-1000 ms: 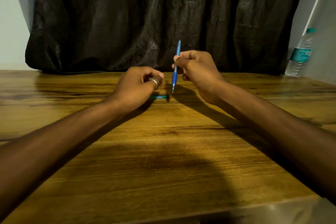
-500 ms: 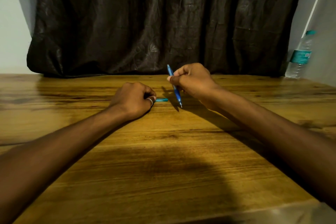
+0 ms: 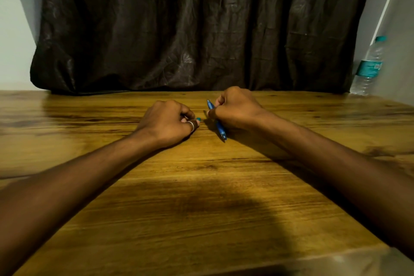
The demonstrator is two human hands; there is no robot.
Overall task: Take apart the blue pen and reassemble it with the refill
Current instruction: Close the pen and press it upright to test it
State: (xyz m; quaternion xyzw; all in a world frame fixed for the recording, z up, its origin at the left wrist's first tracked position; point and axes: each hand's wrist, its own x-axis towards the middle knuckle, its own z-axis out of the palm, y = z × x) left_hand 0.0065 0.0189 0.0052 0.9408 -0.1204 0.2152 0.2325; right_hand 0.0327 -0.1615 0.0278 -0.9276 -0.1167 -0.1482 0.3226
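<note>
My right hand (image 3: 235, 107) rests on the wooden table (image 3: 201, 208), curled around the blue pen (image 3: 220, 129). The pen slants with its tip down toward me and its rear end poking up beside my fingers. My left hand (image 3: 168, 123), with a ring on one finger, lies closed on the table just left of it. A small teal part (image 3: 198, 119) peeks out from my left fingertips; most of it is hidden, so I cannot tell whether the hand grips it. The two hands are a short gap apart.
A dark wrinkled curtain (image 3: 201, 29) hangs behind the table's far edge. A clear water bottle (image 3: 368, 67) with a teal label stands at the far right corner against the wall. The table's near edge runs along the bottom right.
My right hand has come down from mid-air to the table, tilting the pen from upright to a low slant. My left hand slid right over the teal part, hiding most of it.
</note>
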